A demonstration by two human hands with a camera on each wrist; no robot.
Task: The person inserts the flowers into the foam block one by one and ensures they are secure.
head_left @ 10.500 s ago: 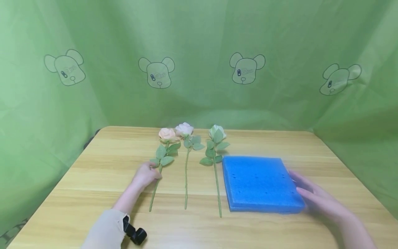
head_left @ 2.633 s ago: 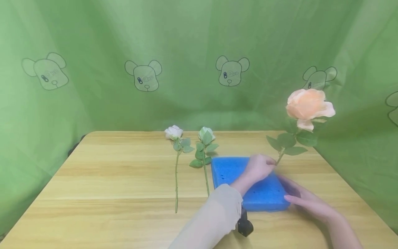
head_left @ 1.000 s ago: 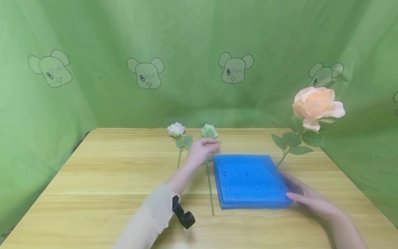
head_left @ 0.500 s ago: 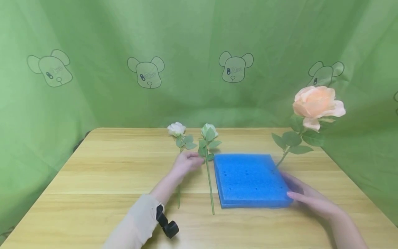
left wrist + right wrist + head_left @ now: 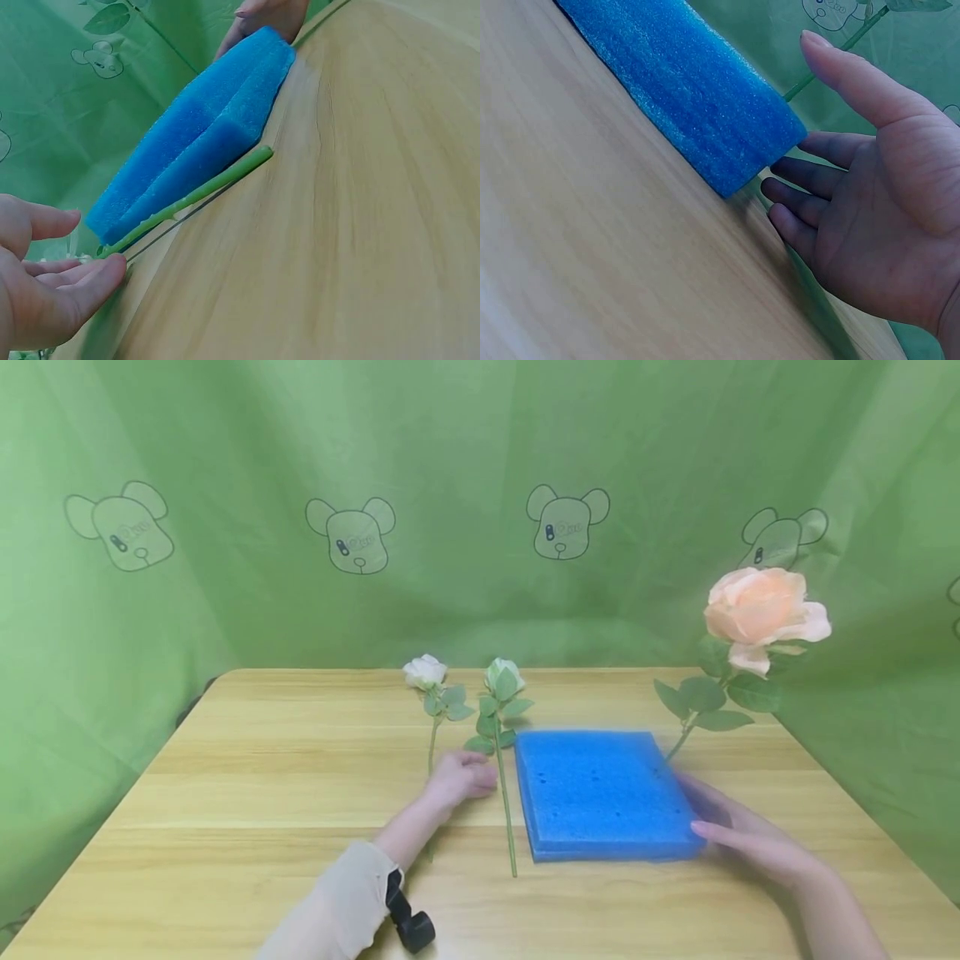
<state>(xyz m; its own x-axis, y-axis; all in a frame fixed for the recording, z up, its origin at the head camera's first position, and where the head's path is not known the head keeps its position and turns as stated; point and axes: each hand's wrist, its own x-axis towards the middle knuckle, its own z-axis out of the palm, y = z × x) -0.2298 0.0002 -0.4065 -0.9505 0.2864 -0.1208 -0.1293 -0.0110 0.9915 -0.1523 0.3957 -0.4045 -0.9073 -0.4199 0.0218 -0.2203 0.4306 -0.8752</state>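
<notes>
Wood-grained counter (image 5: 247,810) here, green curtain (image 5: 465,618) hanging behind and down both sides, cartoon heads (image 5: 347,539) across it; there's the left hand (image 5: 459,779), fingers loose, gripping nothing, right beside the stem of the green rose (image 5: 505,678), the white rose (image 5: 425,672) lying alongside; right hand (image 5: 750,842), fingers extended, touches the foam (image 5: 600,797), where the peach rose (image 5: 759,610) stands tilted

Prob. a studio: green backdrop (image 5: 450,443), wood tbl (image 5: 285,760).

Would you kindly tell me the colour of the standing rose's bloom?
The bloom is pale peach, clearest in the head view.
</notes>
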